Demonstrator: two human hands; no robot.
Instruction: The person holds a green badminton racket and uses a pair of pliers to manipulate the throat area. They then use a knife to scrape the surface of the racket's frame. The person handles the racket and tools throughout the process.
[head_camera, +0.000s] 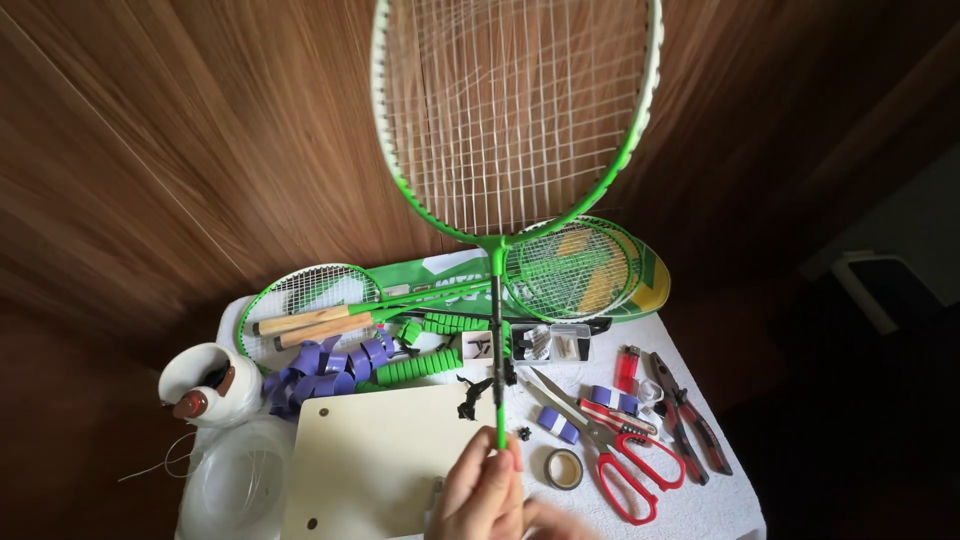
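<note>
Both hands meet at the frame's bottom edge: the left hand (478, 497) pinches the green shaft of an upright badminton racket (515, 120), while the blurred right hand (560, 520) sits beside it, its grip unclear. Red scissors (625, 470) lie right of the shaft, a cream board (375, 455) left.

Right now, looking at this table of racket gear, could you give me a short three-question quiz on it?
1. True or false: the green racket held upright has its strings fully intact and evenly spaced.
2. Which lies nearest the red-handled scissors? A) white cup B) roll of tape C) purple grip strip
3. What colour is the lighter on the white cloth?

Key:
1. False. Strings run slack and uneven.
2. B, the roll of tape. The white cup and the purple grip strip lie far left.
3. Red.

One hand holds the shaft.
</note>
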